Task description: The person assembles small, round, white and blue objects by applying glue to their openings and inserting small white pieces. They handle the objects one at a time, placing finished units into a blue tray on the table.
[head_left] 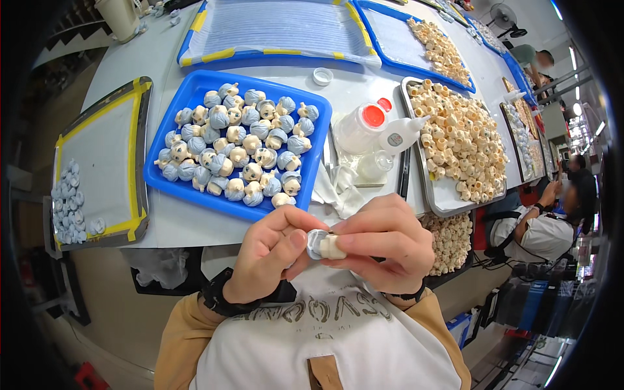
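Observation:
In front of my chest, both hands are closed on small doll parts. My left hand (276,250) pinches a pale blue-grey doll hair piece (314,243). My right hand (387,244) grips a cream doll head piece (332,247), which sits against the hair piece; fingers hide part of both. Just beyond my left hand, a blue tray (320,117) carries many doll heads, cream with blue-grey hair. Beyond my right hand stands a metal tray (448,207) heaped with cream doll head pieces (461,136).
A yellow-taped tray (104,156) with loose hair pieces lies left. Centre right are a red-capped jar (357,130), a white squeeze bottle (402,135) and crumpled tissue (341,188). Lined blue trays (279,29) stand at the back. A co-worker (539,227) sits at right.

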`<action>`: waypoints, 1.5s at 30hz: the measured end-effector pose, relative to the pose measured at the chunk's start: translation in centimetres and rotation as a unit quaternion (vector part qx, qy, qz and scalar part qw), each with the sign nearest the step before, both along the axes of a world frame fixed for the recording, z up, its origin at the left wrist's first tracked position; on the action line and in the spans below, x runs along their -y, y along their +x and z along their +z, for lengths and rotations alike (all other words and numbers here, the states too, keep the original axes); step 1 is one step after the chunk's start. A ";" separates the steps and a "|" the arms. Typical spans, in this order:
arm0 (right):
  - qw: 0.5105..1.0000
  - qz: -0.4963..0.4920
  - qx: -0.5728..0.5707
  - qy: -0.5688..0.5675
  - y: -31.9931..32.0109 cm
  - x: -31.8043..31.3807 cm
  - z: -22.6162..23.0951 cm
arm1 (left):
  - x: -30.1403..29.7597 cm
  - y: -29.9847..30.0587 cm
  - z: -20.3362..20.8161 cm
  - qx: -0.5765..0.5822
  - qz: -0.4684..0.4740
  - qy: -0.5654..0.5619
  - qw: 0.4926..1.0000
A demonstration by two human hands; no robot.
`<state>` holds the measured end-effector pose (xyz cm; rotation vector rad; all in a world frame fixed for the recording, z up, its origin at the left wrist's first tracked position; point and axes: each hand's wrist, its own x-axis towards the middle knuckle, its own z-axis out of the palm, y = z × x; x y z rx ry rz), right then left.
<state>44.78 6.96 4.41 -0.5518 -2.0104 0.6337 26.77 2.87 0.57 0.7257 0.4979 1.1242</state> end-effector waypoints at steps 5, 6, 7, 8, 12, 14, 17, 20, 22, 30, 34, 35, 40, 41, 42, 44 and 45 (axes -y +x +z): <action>0.999 0.002 0.032 0.007 -0.1 0.3 0.2 | 0.2 -0.1 0.2 -0.023 -0.005 -0.012 1.000; 0.999 -0.002 0.047 0.008 0.0 0.4 0.3 | 0.2 -0.2 0.4 -0.032 -0.007 -0.011 0.999; 0.998 -0.004 0.060 0.009 0.0 0.4 0.3 | 0.2 -0.1 0.5 -0.044 -0.002 -0.017 0.999; 0.997 -0.005 0.074 0.009 0.1 0.5 0.3 | 0.2 0.1 0.6 -0.056 0.004 -0.022 0.998; 0.991 -0.026 0.115 0.055 0.1 0.9 0.8 | 0.2 -0.1 0.6 -0.088 -0.009 -0.007 0.996; 0.991 -0.035 0.111 0.073 0.0 0.9 0.7 | 0.2 -0.1 0.5 -0.106 -0.002 -0.002 0.994; 0.991 -0.026 0.119 0.050 0.2 0.6 0.5 | 0.2 0.2 0.7 -0.108 0.005 -0.010 0.994; 0.994 -0.020 0.102 0.046 0.2 0.4 0.4 | 0.1 0.1 0.6 -0.095 -0.013 -0.019 0.995; 0.994 -0.024 0.097 0.050 0.0 0.5 0.4 | 0.0 -0.1 0.6 -0.097 -0.030 -0.028 0.994; 0.992 -0.031 0.101 0.075 0.0 0.2 0.2 | -0.1 -0.4 0.3 -0.146 -0.065 0.089 0.983; 0.993 0.027 0.103 0.055 -0.1 -0.2 0.7 | -0.2 -0.4 0.1 -0.103 -0.090 0.053 0.989; 0.992 0.043 0.107 0.046 0.0 -0.3 1.2 | -0.2 -0.5 0.1 -0.120 -0.105 0.062 0.985; 0.966 -0.080 0.243 0.034 2.0 -2.8 5.4 | 0.1 -0.8 1.6 -0.159 -0.121 -0.013 0.980; 0.943 -0.113 0.304 0.070 2.3 -3.6 5.5 | 0.1 -0.8 1.6 -0.163 -0.113 -0.007 0.980; 0.914 -0.147 0.363 0.105 2.5 -4.3 5.5 | 0.2 -0.9 1.6 -0.167 -0.106 -0.001 0.980; 0.885 -0.161 0.428 0.089 1.9 -6.1 6.1 | 0.4 -0.9 1.4 -0.141 -0.090 0.007 0.986; 0.868 -0.170 0.460 0.081 1.5 -6.8 6.4 | 0.5 -0.9 1.3 -0.127 -0.084 0.012 0.988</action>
